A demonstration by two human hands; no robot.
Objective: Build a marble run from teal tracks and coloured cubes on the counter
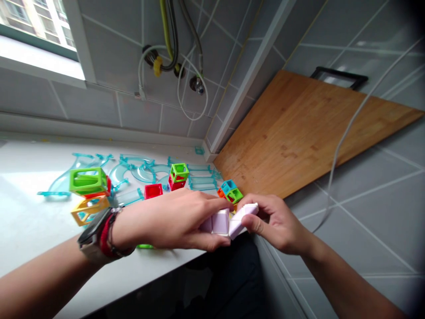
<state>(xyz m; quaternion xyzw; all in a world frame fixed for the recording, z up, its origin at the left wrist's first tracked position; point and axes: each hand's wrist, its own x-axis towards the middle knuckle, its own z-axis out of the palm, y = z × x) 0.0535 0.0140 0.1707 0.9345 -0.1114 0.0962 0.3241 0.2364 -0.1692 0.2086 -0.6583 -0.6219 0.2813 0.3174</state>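
Note:
Both of my hands are on a light purple and white blocky object just past the counter's front edge. My left hand, with a watch and a red band at the wrist, wraps round its left part. My right hand pinches the tilted right part between thumb and fingers. The two parts meet at an angle; whether they are joined I cannot tell. Behind my left hand stand a red block and a green block on top of another red one.
Clear blue track pieces lie across the white counter. Green and yellow frame blocks sit at left, blue and green ones near the corner. A wooden board leans at right; a white cable hangs across it.

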